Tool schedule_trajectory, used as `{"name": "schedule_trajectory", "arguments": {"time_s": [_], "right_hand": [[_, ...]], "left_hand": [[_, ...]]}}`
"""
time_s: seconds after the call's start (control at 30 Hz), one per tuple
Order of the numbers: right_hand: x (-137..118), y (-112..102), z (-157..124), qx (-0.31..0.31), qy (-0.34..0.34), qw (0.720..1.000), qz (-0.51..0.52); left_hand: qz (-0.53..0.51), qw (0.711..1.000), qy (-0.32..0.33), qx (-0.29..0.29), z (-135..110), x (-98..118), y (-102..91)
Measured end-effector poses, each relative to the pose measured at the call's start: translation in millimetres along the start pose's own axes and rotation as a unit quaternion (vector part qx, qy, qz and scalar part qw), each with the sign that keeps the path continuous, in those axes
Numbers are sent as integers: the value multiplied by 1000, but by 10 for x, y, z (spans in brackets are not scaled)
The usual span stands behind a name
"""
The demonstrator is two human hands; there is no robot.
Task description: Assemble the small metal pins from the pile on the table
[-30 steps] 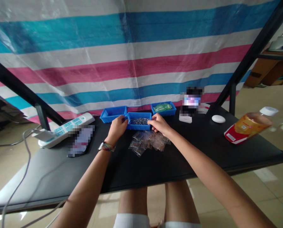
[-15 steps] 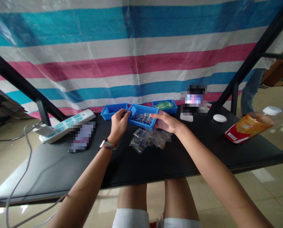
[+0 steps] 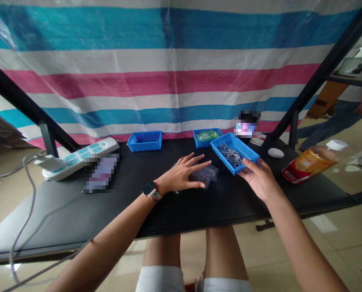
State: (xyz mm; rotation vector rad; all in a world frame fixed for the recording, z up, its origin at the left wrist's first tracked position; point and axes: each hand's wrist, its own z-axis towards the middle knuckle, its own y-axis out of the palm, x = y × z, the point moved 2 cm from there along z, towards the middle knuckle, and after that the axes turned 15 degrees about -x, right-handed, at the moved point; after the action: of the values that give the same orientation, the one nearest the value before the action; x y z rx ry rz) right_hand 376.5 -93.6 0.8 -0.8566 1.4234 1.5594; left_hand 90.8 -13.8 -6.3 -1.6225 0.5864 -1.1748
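My right hand (image 3: 258, 177) grips the near right corner of a blue plastic bin (image 3: 248, 151), with the thumb on its rim. Inside the bin lies a heap of silvery metal pieces (image 3: 230, 155) that look like screws or nails. My left hand (image 3: 185, 173) is open with its fingers spread, over several small clear plastic bags (image 3: 210, 174) on the black table. The hand hides some of the bags, and I cannot tell whether it presses on them.
An empty blue bin (image 3: 144, 142) and another holding green packets (image 3: 207, 135) stand along the striped sheet (image 3: 108, 91). A power strip (image 3: 83, 156) and phone (image 3: 103, 174) lie left. A drink bottle (image 3: 314, 163) and white oval object (image 3: 275, 153) sit right; a person's legs (image 3: 335, 119) show beyond.
The bin of metal pieces has moved right, now in my right hand alone. My left hand has let go of it and come down over the bags with spread fingers.
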Motion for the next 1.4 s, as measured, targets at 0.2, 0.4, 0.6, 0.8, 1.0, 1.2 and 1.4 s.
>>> {"name": "schedule_trajectory", "arguments": {"time_s": [0.2, 0.4, 0.6, 0.8, 1.0, 1.2, 1.4], "right_hand": [[104, -155, -348, 51, -26, 996, -64], [253, -46, -422, 61, -14, 989, -137], [274, 128, -213, -11, -6, 983, -185], [195, 280, 36, -139, 17, 956, -258], [129, 333, 238, -250, -23, 890, -379], [67, 349, 322, -295, -69, 825, -478], [10, 361, 337, -303, -98, 782, -537]], "left_hand": [[87, 996, 9, 0, 121, 92, 96], [93, 994, -12, 59, 104, 91, 48], [-75, 980, -73, 168, 62, 11, 58], [-163, 939, -111, 281, 10, -67, 79], [-160, 948, -80, 262, -1, -3, 70], [-144, 957, -36, 249, 4, 13, 67], [-102, 973, -19, 208, 20, 2, 87]]}}
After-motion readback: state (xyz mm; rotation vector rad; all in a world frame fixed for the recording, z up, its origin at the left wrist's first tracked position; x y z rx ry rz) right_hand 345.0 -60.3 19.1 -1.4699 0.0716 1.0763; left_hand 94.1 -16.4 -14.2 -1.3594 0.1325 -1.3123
